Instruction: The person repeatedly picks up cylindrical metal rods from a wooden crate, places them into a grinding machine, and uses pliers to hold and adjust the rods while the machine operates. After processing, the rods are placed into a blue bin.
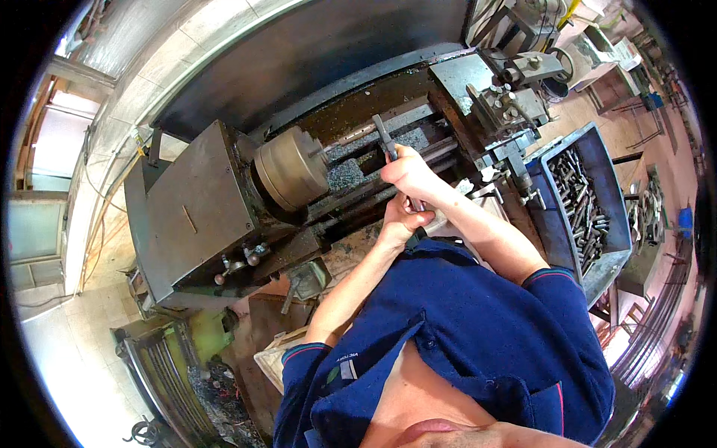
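My right hand [412,176] is closed around a long grey metal tool [384,136] of a kind I cannot make out. The tool's far end lies across the free end of a thin metal rod [352,139]. This rod sticks out of the round chuck [291,169] of a lathe. Closer to my body, my left hand [403,221] is closed at the near end of the same tool, just below my right hand. My fingers partly hide that end. Metal chips [345,175] lie on the lathe bed under the rod.
The headstock [190,213] with its levers [240,263] stands left. At right are the tool carriage [508,108] and a blue crate [626,216] full of short metal parts [582,201]. A dark splash guard [314,63] rises behind. Another green machine [179,366] is at lower left.
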{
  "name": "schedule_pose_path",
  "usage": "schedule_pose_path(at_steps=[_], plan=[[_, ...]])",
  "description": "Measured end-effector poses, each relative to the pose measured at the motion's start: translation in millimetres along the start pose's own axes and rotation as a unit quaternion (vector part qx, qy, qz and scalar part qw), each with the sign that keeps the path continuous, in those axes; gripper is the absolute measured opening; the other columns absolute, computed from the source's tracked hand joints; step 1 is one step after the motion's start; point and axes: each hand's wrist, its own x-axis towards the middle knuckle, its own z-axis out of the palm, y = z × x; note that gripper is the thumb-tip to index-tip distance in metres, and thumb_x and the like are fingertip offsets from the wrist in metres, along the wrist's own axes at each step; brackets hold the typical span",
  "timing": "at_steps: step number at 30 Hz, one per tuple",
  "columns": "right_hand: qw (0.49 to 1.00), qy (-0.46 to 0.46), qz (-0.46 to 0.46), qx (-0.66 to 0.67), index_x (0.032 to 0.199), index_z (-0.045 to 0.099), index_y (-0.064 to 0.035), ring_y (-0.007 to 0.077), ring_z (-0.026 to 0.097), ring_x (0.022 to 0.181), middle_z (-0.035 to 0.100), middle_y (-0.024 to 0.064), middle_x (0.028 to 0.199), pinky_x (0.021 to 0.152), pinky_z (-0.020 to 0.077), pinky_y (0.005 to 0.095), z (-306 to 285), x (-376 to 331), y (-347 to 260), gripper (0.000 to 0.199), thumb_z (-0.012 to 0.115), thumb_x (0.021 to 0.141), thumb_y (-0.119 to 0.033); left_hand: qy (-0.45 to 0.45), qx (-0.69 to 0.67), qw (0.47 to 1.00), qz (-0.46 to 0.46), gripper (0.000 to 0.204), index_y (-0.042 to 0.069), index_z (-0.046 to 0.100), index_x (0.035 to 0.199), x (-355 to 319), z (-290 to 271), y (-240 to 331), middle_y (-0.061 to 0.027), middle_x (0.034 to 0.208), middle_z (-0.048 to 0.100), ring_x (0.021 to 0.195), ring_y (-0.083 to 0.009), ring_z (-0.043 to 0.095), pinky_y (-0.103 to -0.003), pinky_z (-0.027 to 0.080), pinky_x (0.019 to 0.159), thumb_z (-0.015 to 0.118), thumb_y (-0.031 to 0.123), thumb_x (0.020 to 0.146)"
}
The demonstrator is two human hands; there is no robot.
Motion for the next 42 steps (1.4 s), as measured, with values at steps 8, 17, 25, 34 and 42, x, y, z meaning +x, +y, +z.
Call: schedule_pose_path(at_steps=[8,17,25,34,42], plan=[[1.000,0.001,-0.004,-0.018,0.072,0.050,0.0003,0.0146,0.049,0.062,0.051,0.0066,0.064,0.055,0.0414,0.0298,7,-5,-7,0.020,0.059,0.059,-0.012,-0.021,0.017,0.998,-0.050,0.052,0.002,0.049,0.103,2,-12,-4,-0.0015,0.093,0.054,0.087,-0.0122,0.051,-0.026,0.042,0.074,0.075,0.007,0.058],[0.998,-0.009,-0.048,-0.050,0.072,0.049,-0.0027,0.0111,0.042,0.061,0.046,0.0010,0.062,0.050,0.0344,0.0299,13,-2,-7,0.015,0.056,0.060,-0.010,-0.017,-0.001,1.000,0.000,0.043,0.003,0.050,0.095,-5,-12,-3,-0.0001,0.087,0.050,0.084,-0.0120,0.050,-0.025,0.041,0.075,0.073,0.011,0.059],[1.000,-0.020,-0.019,0.000,0.075,0.055,0.0036,0.0156,0.050,0.067,0.054,0.0085,0.068,0.054,0.0407,0.0311,-18,-7,-12,0.023,0.061,0.062,-0.015,-0.030,0.011,0.999,0.011,0.051,0.000,0.052,0.095,4,8,-7,-0.0038,0.082,0.057,0.074,-0.0141,0.057,-0.026,0.048,0.069,0.076,0.029,0.061],[0.999,-0.023,-0.038,0.004,0.067,0.050,-0.0030,0.0122,0.041,0.060,0.044,0.0004,0.060,0.053,0.0343,0.0299,-4,-16,-17,0.012,0.056,0.060,-0.011,-0.024,0.022,0.999,0.007,0.048,0.000,0.051,0.092,-1,5,-1,-0.0050,0.080,0.056,0.072,-0.0147,0.058,-0.028,0.050,0.069,0.075,0.028,0.061],[0.995,-0.046,-0.040,-0.074,0.072,0.051,-0.0009,0.0134,0.045,0.065,0.049,0.0036,0.067,0.056,0.0384,0.0313,4,-10,-17,0.019,0.058,0.060,-0.013,-0.009,0.045,0.999,0.026,0.053,-0.002,0.052,0.092,-5,-7,-5,-0.0048,0.080,0.057,0.070,-0.0152,0.059,-0.027,0.050,0.066,0.076,0.033,0.061]])
